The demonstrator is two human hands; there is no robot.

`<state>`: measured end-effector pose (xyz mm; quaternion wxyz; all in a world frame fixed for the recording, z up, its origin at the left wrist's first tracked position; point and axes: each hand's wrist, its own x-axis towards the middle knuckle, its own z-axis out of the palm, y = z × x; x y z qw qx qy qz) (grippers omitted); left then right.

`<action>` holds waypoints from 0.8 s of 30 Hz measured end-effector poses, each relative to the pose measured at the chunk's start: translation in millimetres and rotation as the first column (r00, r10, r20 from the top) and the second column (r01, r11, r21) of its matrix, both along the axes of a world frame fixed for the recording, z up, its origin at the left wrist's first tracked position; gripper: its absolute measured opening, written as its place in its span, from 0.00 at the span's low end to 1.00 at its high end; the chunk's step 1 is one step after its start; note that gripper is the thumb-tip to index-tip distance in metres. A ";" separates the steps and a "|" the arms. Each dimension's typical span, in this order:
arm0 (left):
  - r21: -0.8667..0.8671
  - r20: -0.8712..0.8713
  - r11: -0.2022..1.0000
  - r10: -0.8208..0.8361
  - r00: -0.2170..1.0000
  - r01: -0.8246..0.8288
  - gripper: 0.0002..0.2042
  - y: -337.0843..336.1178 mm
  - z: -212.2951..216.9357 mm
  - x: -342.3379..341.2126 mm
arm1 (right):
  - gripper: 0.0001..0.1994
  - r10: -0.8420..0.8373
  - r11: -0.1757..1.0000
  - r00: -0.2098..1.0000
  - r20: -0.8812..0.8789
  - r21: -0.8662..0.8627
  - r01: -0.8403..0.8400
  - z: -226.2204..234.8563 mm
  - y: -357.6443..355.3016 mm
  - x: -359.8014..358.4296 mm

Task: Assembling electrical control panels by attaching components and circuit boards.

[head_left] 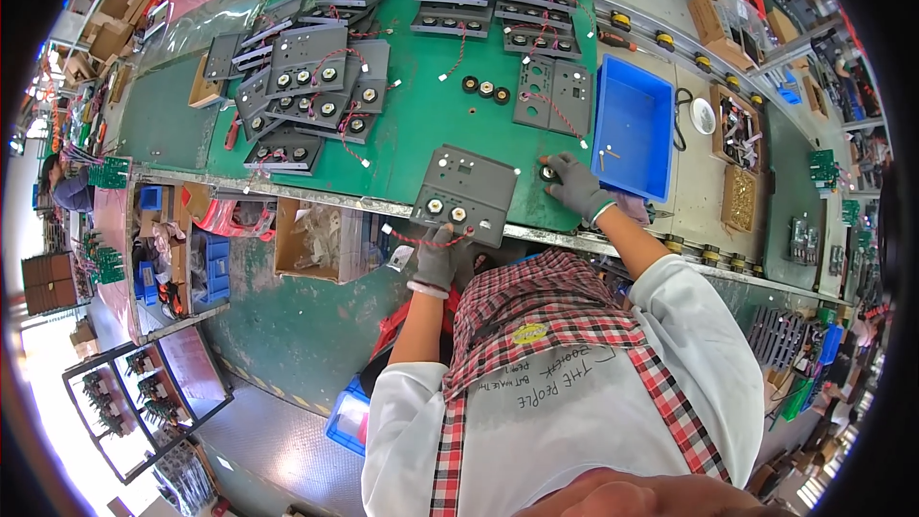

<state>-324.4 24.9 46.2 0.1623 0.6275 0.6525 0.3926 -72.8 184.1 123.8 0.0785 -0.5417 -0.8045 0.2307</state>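
Gloved in grey, my left hand (436, 263) grips the lower edge of a dark grey metal panel (467, 187), tilted at the front edge of the green bench. Two round black fittings with bright centres (447, 210) sit in this panel, and a red wire (421, 243) with white plugs hangs along its lower edge. To the right, my gloved right hand (579, 188) has its fingers closed around a loose round black part (549, 173) just above the bench top. Several similar round black parts (485, 89) lie in a row farther back, beside a flat panel (553, 96) with open holes.
Stacked grey panels with red wires (311, 77) fill the bench's left side; more stacks (455, 0) stand at the back. A blue bin (634, 129) is right of my right hand, beside a conveyor with a box of small brass parts (739, 199). A screwdriver (233, 131) lies left.
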 end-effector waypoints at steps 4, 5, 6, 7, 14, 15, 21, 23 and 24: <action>-0.525 0.673 0.845 0.336 0.659 0.105 0.12 14.1 9.0 11.3 | 0.18 -0.078 0.968 0.982 -0.172 -0.247 0.033 -9.3 8.1 2.2; -0.527 0.670 0.844 0.342 0.659 0.097 0.12 9.9 7.5 7.1 | 0.19 -0.274 0.876 0.909 -0.313 -0.472 0.101 -5.2 9.6 0.8; -0.565 0.342 0.823 0.168 0.925 0.060 0.15 3.1 0.7 -0.6 | 0.20 -0.495 0.715 0.689 -0.529 -0.699 -0.023 9.0 7.5 -2.2; -0.589 -0.054 0.808 -0.047 0.997 0.007 0.17 -4.4 -9.3 -6.0 | 0.20 -0.488 0.714 0.693 -0.531 -0.699 -0.033 20.1 4.0 -6.0; -0.494 0.404 0.702 -0.337 0.850 0.513 0.12 -13.8 106.8 45.1 | 0.17 -0.755 0.364 0.263 -0.600 -0.718 -0.593 92.8 -33.9 -28.9; -0.492 0.405 0.703 -0.339 0.849 0.514 0.12 -7.5 130.9 50.3 | 0.17 -0.754 0.366 0.264 -0.601 -0.719 -0.591 99.7 -38.1 -29.1; 0.073 0.371 0.997 -0.036 0.928 0.010 0.07 34.9 202.5 55.9 | 0.19 -0.756 0.386 0.252 -0.604 -0.722 -0.574 121.8 -49.4 -33.4; 0.143 0.342 0.989 -0.093 0.935 0.046 0.08 36.7 205.1 59.7 | 0.17 -0.738 0.388 0.235 -0.633 -0.683 -0.619 129.2 -52.1 -34.4; 0.147 0.342 0.988 -0.099 0.935 0.051 0.08 36.3 208.1 61.0 | 0.17 -0.736 0.394 0.232 -0.636 -0.681 -0.617 129.3 -54.8 -34.0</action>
